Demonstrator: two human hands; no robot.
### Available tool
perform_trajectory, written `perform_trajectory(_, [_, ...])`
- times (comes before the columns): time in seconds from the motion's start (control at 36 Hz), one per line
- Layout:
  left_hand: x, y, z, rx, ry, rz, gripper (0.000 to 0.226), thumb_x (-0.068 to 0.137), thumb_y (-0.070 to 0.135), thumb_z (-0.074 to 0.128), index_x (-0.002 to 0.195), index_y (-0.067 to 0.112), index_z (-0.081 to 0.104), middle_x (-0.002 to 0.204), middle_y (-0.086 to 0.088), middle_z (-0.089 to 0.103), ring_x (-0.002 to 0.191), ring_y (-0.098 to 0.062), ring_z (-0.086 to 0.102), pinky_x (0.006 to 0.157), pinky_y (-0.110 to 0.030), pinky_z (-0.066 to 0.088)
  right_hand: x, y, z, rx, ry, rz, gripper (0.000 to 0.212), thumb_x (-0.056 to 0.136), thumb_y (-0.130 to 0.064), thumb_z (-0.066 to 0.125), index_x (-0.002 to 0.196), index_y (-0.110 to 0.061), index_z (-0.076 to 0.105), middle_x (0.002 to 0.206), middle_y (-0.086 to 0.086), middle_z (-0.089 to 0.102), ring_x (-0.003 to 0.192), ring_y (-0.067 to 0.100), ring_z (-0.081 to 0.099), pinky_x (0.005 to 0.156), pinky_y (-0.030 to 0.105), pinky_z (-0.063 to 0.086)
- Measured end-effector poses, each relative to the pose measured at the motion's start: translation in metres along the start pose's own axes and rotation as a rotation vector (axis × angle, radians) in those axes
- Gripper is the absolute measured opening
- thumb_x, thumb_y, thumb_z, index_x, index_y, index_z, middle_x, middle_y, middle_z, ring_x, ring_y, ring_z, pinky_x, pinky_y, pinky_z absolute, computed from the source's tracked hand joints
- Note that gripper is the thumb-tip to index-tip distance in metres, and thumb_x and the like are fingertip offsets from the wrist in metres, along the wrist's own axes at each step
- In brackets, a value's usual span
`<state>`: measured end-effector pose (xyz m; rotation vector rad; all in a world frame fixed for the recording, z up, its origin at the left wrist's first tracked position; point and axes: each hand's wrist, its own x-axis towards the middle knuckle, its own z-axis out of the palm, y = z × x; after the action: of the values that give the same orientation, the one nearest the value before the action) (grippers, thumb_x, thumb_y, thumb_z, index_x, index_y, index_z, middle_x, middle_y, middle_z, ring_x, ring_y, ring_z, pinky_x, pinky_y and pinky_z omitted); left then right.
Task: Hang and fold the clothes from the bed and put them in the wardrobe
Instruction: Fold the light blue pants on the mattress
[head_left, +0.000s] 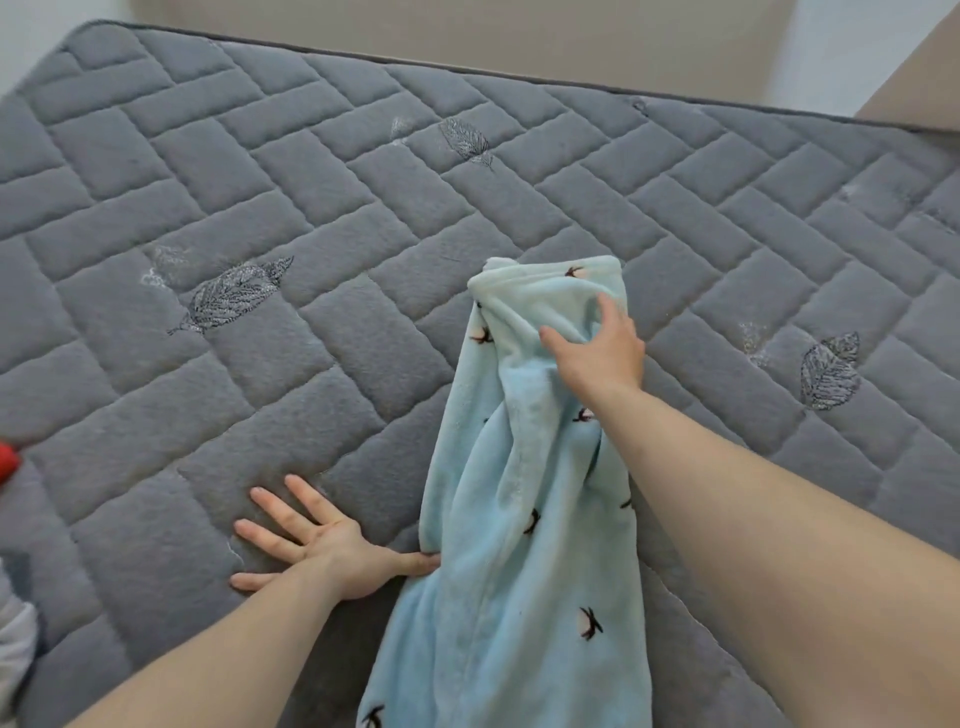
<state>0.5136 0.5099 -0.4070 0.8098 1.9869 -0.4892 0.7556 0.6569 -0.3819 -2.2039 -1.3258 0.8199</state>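
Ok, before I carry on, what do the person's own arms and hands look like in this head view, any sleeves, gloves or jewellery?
Both forearms are bare as far as the frame shows, with no sleeves in view. The left hand and right hand wear no gloves, and no rings, watch or bracelet show on the visible fingers and wrists. Nothing is marked or taped on either arm.

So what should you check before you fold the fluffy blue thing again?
1. Right hand has a grip on the blue fleece garment: ok, fingers curl into its top end.
2. Left hand steadies it: ok, palm flat on the grey mattress, thumb touching the garment's edge.
3. Fabric smooth: not ok, bunched and wrinkled.
4. Space to lay it flat: ok.
5. Lower end tidy: cannot tell, out of frame.
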Motion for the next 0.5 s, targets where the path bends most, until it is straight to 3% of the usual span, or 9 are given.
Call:
perform_trajectory(0.11, [-0.003,0.001,-0.003,0.003,-0.018,-0.01,0.2,-0.002,0.094,0.067,0.131,0.011,-0.057,0.136,-0.021,-0.063,0.138,-0.05,-0.043,0.109,-0.08,-0.003,0.005,0.005,0.012,-0.341,-0.193,-0.082,0.079,0.095,-0.054,0.053,0.16,-0.021,0.022,0.166,0.006,0.019,0.15,0.032,0.024,0.122,0.045,0.023])
perform_trajectory(0.17, [-0.003,-0.001,-0.004,0.006,-0.022,-0.004,0.199,-0.001,0.094,0.068,0.131,0.011,-0.057,0.136,-0.021,-0.063,0.138,-0.05,-0.044,0.109,-0.08,-0.004,-0.012,0.011,0.019,-0.472,-0.129,-0.229,0.075,0.097,-0.049,0.05,0.16,-0.022,0.018,0.169,0.005,0.007,0.154,0.031,0.009,0.126,0.046,0.013])
perform_trajectory(0.22, [-0.002,-0.002,-0.003,-0.006,-0.015,-0.001,0.198,0.005,0.094,0.071,0.131,0.011,-0.057,0.135,-0.02,-0.064,0.137,-0.05,-0.044,0.109,-0.08,-0.004,-0.045,0.02,0.027,-0.387,-0.03,-0.335,0.068,0.097,-0.044,0.052,0.157,-0.023,0.028,0.168,0.005,0.01,0.155,0.027,0.008,0.126,0.045,0.012])
perform_trajectory(0.28, [-0.001,-0.003,-0.002,-0.012,-0.003,0.005,0.197,0.007,0.093,0.073,0.131,0.011,-0.057,0.135,-0.02,-0.064,0.136,-0.05,-0.045,0.109,-0.08,-0.005,-0.091,0.033,0.036,-0.25,0.024,-0.33,0.062,0.094,-0.044,0.058,0.15,-0.024,0.04,0.164,0.003,0.022,0.15,0.024,0.019,0.123,0.043,0.02])
perform_trajectory(0.36, [0.0,-0.004,0.0,-0.007,0.008,0.013,0.198,0.007,0.093,0.073,0.132,0.01,-0.056,0.135,-0.021,-0.064,0.135,-0.051,-0.046,0.109,-0.08,-0.005,-0.149,0.056,0.048,-0.208,0.033,-0.297,0.06,0.085,-0.046,0.068,0.138,-0.027,0.049,0.142,-0.004,0.041,0.13,0.019,0.038,0.11,0.04,0.036])
perform_trajectory(0.5, [-0.001,-0.007,0.002,-0.014,0.036,0.038,0.195,0.012,0.093,0.074,0.134,0.012,-0.055,0.137,-0.02,-0.062,0.136,-0.05,-0.047,0.108,-0.08,-0.007,-0.149,0.052,0.052,0.112,0.013,-0.337,0.033,0.087,-0.003,0.062,0.117,-0.018,0.061,0.114,-0.008,0.06,0.109,0.013,0.057,0.1,0.037,0.048])
